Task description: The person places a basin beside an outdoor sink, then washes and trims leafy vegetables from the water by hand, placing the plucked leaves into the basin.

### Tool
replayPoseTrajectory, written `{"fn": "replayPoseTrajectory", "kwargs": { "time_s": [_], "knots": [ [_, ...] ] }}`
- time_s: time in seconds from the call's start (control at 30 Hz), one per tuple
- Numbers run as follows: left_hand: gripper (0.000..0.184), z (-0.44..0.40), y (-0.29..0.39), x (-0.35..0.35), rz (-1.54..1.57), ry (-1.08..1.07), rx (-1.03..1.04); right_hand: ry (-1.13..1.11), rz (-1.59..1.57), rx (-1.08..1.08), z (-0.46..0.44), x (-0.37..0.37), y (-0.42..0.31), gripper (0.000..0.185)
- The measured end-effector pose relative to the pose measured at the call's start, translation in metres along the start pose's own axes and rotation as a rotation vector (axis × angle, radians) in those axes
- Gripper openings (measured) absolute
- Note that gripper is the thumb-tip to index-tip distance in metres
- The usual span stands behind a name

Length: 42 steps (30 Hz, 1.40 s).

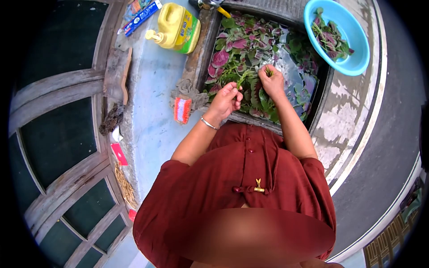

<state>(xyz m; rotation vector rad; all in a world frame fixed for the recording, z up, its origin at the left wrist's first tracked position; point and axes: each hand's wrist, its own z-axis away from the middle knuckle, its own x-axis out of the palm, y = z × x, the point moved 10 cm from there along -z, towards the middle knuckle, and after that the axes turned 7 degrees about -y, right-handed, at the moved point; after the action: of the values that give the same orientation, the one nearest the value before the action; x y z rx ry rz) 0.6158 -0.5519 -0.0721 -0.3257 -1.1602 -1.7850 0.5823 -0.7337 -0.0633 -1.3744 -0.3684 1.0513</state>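
Note:
Leafy greens, green and purple, float in water in a dark square basin (325,89). Over the basin's near left part, my left hand (226,102), with a silver bangle at the wrist, pinches a thin green sprig (244,77). My right hand (272,82) is just right of it, above the leaves (241,43), its fingers closed on a small bit of green stem or leaf (268,72). The two hands are apart. At the upper right, a light blue bowl (359,44) holds more purple-green leaves (330,39).
Left of the basin stand a yellow pump jug (178,29), a blue box (143,18), a red-bristled brush (182,110) and a grey rag (190,93). A tap with a yellow handle (223,12) is at the basin's far edge. Paned windows (58,78) line the left.

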Motion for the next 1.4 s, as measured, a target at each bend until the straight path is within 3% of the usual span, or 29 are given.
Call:
{"fn": "replayPoseTrajectory", "kwargs": {
  "time_s": [0.07, 0.17, 0.27, 0.33, 0.4, 0.6, 0.87, 0.93, 1.0, 1.07, 1.13, 1.27, 1.33, 1.4],
  "knots": [
    [0.009, 0.002, 0.004, 0.004, 0.126, -0.039, 0.008, -0.163, -0.388, -0.03, -0.005, 0.014, 0.016, 0.012],
    [0.009, 0.005, 0.004, 0.015, 0.365, -0.143, -0.013, -0.279, -0.428, -0.097, 0.006, 0.015, -0.007, 0.014],
    [0.009, 0.004, 0.005, 0.025, 0.618, -0.26, -0.031, -0.225, -0.525, -0.169, 0.013, 0.014, -0.021, 0.015],
    [0.01, 0.005, 0.005, 0.036, 0.796, -0.373, -0.072, -0.229, -0.523, -0.232, 0.017, 0.017, -0.03, 0.012],
    [0.01, 0.005, 0.004, 0.039, 0.823, -0.391, -0.086, -0.168, -0.242, -0.266, 0.022, 0.014, -0.041, 0.01],
    [0.01, 0.005, -0.003, 0.044, 0.888, -0.429, -0.134, -0.194, -0.224, -0.287, 0.021, 0.026, -0.052, 0.018],
    [0.011, 0.004, -0.01, 0.04, 0.847, -0.375, -0.146, -0.1, -0.039, -0.38, 0.022, 0.024, -0.067, 0.009],
    [0.011, 0.002, -0.008, 0.034, 0.632, -0.311, -0.084, -0.049, 0.038, -0.42, 0.02, 0.021, -0.067, 0.008],
    [0.012, 0.003, -0.01, 0.029, 0.5, -0.253, -0.081, 0.108, 0.127, -0.184, 0.007, 0.002, -0.037, 0.008],
    [0.012, 0.003, -0.011, 0.025, 0.368, -0.193, -0.075, 0.108, -0.005, -0.174, -0.004, -0.015, -0.025, 0.01],
    [0.013, 0.003, -0.012, 0.001, -0.148, 0.07, -0.086, 0.071, -0.104, -0.177, -0.011, -0.041, -0.039, 0.01],
    [0.014, -0.006, -0.022, -0.006, -0.534, 0.034, -0.049, 0.254, -0.129, -0.426, -0.025, -0.127, -0.106, 0.006],
    [0.016, -0.006, -0.023, 0.0, -0.592, 0.039, -0.053, 0.412, -0.027, -0.639, -0.028, -0.173, -0.146, 0.005],
    [0.017, -0.009, -0.026, 0.008, -0.854, -0.016, -0.048, 0.574, 0.171, -0.776, -0.032, -0.212, -0.176, 0.004]
  ]
}}
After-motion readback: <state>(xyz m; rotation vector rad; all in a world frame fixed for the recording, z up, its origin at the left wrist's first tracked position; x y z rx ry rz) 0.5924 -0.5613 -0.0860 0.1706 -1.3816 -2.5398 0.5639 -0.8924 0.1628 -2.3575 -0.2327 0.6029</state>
